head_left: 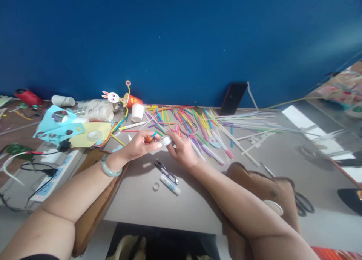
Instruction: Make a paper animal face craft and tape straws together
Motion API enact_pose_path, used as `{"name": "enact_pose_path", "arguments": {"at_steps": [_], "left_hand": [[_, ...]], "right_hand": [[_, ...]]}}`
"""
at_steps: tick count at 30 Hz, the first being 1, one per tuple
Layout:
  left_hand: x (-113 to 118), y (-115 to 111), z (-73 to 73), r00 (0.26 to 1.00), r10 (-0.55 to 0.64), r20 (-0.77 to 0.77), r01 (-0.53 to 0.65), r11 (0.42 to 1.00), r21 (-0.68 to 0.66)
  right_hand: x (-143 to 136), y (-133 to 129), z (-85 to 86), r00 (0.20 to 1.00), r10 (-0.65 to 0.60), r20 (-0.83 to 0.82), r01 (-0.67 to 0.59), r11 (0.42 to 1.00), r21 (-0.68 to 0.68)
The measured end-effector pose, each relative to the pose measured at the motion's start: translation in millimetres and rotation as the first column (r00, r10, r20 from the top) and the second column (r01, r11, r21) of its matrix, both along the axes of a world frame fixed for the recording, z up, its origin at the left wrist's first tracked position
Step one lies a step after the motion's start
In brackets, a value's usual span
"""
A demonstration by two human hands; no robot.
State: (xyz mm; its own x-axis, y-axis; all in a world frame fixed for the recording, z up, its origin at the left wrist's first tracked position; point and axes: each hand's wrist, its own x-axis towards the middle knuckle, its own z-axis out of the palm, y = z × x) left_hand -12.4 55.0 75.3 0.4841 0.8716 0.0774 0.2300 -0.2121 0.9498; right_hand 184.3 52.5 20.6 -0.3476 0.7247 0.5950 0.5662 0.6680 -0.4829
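My left hand (140, 143), with a pale green bangle (111, 166) at its wrist, pinches a short orange-and-blue piece (149, 138) that looks like bits of drinking straw. My right hand (183, 150) grips a small whitish roll (165, 140), which looks like clear tape. The left fingertips meet the roll, so the hands are almost touching above the table. Just below them lie black thread snips (166, 172), a glue stick (170, 185) and a small translucent ring-shaped cap (155, 186).
Many coloured straws (202, 124) lie scattered beyond my hands. A phone (233, 98) leans on the blue wall. White paper cups (137, 113), a rabbit cutout (113, 97) and cut blue paper (58, 125) are at left. Near a power strip (55, 179), cables trail. A brown cushion (261, 190) lies right.
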Motion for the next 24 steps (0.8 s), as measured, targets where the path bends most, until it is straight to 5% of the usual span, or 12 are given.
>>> {"name": "enact_pose_path", "arguments": {"at_steps": [8, 15, 24], "left_hand": [[2.1, -2.1, 6.3, 1.000, 0.011, 0.004, -0.011, 0.999, -0.033], [3.9, -3.6, 8.8, 0.999, 0.029, -0.016, -0.029, 1.000, 0.000], [0.2, -0.1, -6.2, 0.997, 0.051, -0.053, -0.051, 0.999, -0.008]], "right_hand": [[0.4, 0.2, -0.5, 1.000, -0.002, 0.027, -0.001, 0.994, 0.114], [1.0, 0.1, -1.6, 0.999, 0.000, 0.033, -0.003, 0.996, 0.086], [-1.2, -1.6, -0.2, 0.999, 0.024, -0.023, -0.022, 0.996, 0.090]]}}
